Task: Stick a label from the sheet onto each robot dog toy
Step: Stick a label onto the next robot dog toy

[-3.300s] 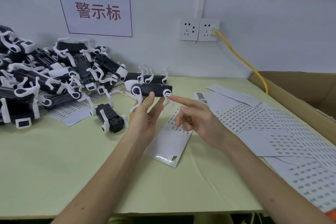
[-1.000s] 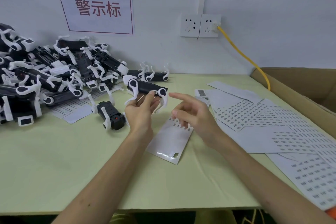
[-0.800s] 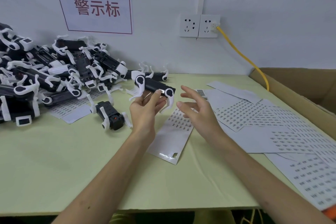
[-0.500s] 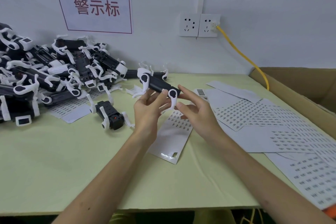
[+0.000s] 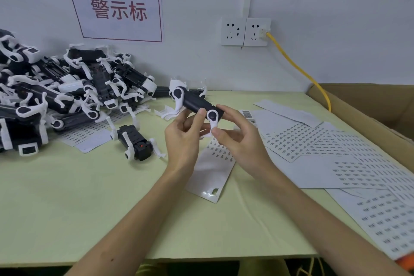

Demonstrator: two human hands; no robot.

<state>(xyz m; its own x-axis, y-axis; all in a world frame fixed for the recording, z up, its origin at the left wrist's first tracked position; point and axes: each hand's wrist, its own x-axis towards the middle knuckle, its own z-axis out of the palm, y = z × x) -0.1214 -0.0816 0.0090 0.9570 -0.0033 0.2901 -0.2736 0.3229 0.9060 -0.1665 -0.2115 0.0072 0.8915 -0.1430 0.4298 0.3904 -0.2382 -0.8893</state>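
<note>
A black robot dog toy with white legs is held above the table, tilted down to the right. My left hand pinches its underside from the left with thumb and fingers. My right hand grips its right end, thumb by the white leg joint. A half-used label sheet lies on the table right under both hands. Another toy lies alone on the table to the left. A big pile of toys fills the far left.
Several label sheets spread over the right side of the yellow-green table. A cardboard box stands at the right edge. A yellow cable runs from the wall sockets down behind the box.
My right hand moved from pointing at the toy's end to gripping it. The toy rose and tilted, its right end now lower; my left hand shifted right with it.
</note>
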